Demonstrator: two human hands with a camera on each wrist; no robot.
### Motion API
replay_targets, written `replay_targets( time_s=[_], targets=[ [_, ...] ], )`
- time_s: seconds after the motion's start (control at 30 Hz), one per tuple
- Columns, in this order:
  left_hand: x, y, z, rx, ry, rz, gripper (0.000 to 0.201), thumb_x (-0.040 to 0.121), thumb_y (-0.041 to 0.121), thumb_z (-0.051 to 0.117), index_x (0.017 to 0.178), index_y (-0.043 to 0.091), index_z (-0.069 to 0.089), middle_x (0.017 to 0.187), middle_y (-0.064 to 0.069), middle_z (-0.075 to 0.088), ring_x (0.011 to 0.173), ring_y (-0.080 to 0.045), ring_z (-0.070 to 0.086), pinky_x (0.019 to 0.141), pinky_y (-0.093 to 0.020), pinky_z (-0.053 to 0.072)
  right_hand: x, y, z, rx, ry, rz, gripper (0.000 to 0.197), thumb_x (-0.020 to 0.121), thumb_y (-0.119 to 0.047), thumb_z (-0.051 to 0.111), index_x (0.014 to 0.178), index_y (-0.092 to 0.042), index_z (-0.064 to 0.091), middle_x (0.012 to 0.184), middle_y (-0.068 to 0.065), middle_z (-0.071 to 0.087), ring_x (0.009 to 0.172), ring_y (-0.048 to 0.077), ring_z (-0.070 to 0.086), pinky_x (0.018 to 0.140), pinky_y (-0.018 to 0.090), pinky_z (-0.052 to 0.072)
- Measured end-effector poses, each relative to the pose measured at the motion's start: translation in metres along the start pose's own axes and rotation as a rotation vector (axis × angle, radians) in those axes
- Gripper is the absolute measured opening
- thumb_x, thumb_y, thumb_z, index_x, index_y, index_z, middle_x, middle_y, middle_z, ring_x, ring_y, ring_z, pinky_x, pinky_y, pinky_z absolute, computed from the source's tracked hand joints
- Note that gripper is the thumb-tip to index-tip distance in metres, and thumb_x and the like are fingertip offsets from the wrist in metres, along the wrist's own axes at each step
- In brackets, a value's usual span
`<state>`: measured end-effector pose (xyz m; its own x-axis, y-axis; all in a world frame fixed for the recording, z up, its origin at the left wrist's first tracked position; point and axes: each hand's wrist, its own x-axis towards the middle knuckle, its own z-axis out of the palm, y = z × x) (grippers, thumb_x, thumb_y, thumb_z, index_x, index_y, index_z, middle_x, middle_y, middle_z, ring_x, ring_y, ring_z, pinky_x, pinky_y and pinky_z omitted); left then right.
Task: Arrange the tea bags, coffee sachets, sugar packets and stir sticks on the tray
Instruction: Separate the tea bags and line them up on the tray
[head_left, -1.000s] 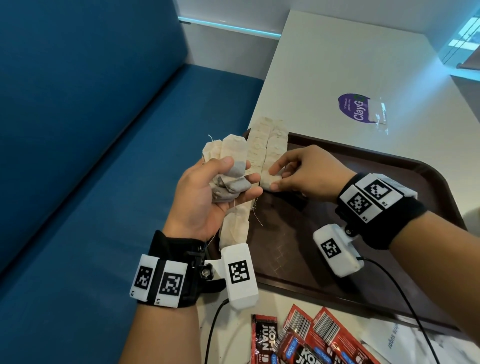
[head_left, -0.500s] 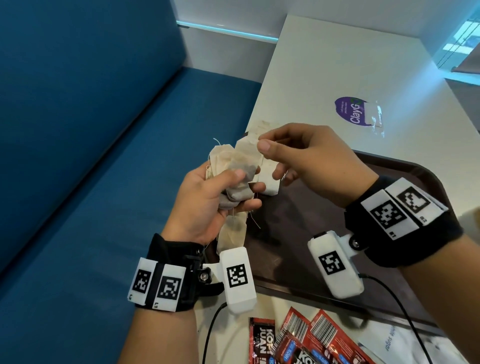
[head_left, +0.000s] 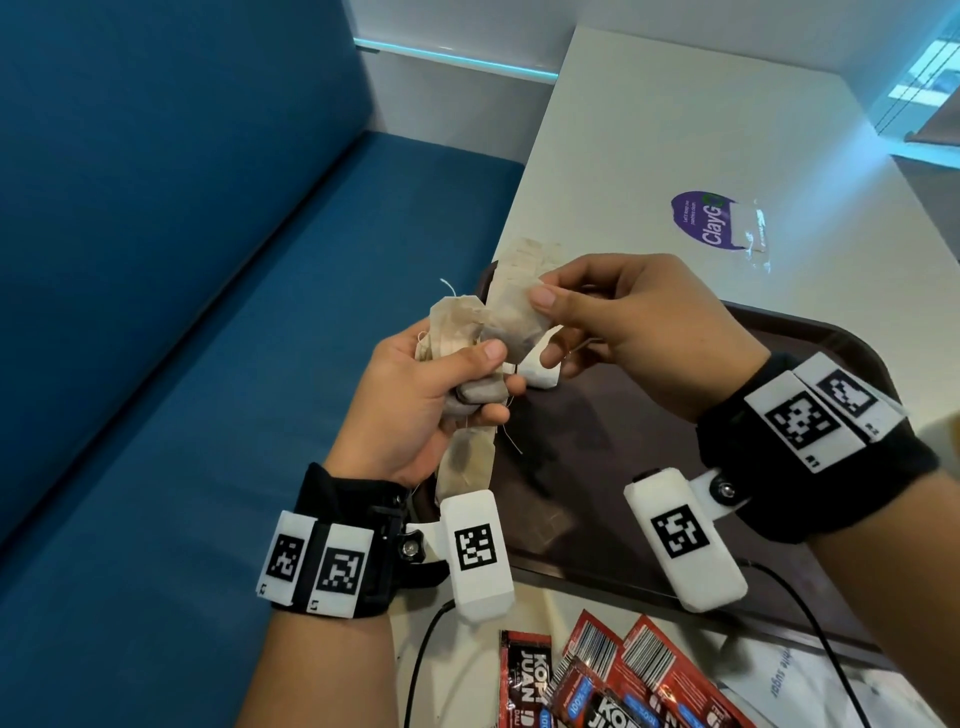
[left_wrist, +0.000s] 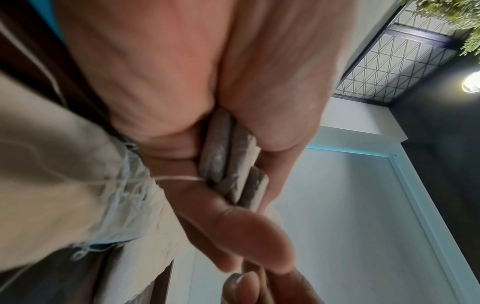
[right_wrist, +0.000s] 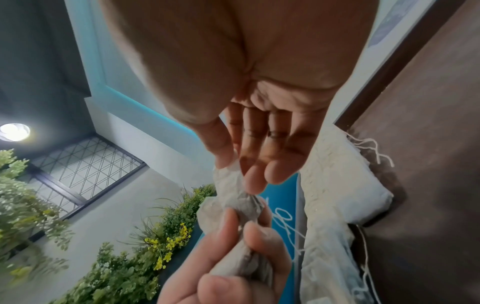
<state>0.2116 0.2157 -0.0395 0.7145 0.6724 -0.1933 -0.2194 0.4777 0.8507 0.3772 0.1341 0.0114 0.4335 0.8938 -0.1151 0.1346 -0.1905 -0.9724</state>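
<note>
Above the tray's (head_left: 810, 332) left edge, our left hand (head_left: 415, 410) grips a bunch of tea bags (head_left: 457, 332) while our right hand (head_left: 644, 338) pinches one tea bag (head_left: 514, 317) from it.

Seat: a blue upholstered seat (head_left: 218, 322) with a tall blue backrest runs along the left of the bench.
Bench: a white top (head_left: 675, 135).
Wrapper: a purple-printed clear wrapper (head_left: 719, 221) lies on it, beyond the tray.
Greenery: leafy plants (right_wrist: 122, 263) with small yellow flowers.
Ceiling: a round lamp (right_wrist: 14, 131) glows beside a dark lattice panel (right_wrist: 85, 160).
</note>
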Motion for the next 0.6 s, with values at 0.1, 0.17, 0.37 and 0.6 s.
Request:
replay_targets(
  time_s=[0.1,0.17,0.37,0.6],
  targets=[
    [0.001,0.001,0.001,-0.06,0.044,0.002,0.023,0.087,0.014,0.067,0.106,0.004,0.062,0.078,-0.008,0.068,0.07,-0.024,0.069,0.047,-0.023,0.051,0.002,0.001,-0.004,0.027,0.044,-0.011,0.01,0.094,-0.015,0.072,0.092,-0.005,0.071,0.072,0.013,0.068,0.067,0.03,0.069,0.063,0.038,0.057],
    [0.003,0.002,0.0,-0.136,0.081,0.001,0.031,0.091,0.015,0.065,0.118,0.001,0.063,0.092,-0.013,0.068,0.071,-0.025,0.07,0.051,-0.024,0.054,0.005,0.003,-0.01,0.003,0.121,-0.039,0.012,0.094,-0.014,0.072,0.095,-0.003,0.07,0.073,0.014,0.07,0.072,0.033,0.073,0.071,0.04,0.062],
    [0.009,0.0,-0.009,-0.323,0.12,0.033,0.044,0.078,0.004,0.061,0.121,-0.004,0.062,0.105,-0.019,0.065,0.087,-0.033,0.07,0.071,-0.029,0.06,0.008,0.012,-0.025,-0.286,0.238,-0.114,0.009,0.097,-0.021,0.07,0.094,-0.014,0.074,0.083,0.006,0.078,0.078,0.023,0.076,0.085,0.042,0.062],
    [0.008,-0.002,-0.008,-0.241,0.115,0.064,0.034,0.095,-0.014,0.047,0.128,-0.011,0.054,0.108,-0.022,0.066,0.091,-0.038,0.073,0.071,-0.033,0.061,-0.01,0.016,-0.011,-0.325,-0.221,0.14,0.015,0.097,-0.017,0.068,0.097,-0.003,0.073,0.083,0.02,0.075,0.072,0.026,0.075,0.072,0.035,0.062]
  ],
)
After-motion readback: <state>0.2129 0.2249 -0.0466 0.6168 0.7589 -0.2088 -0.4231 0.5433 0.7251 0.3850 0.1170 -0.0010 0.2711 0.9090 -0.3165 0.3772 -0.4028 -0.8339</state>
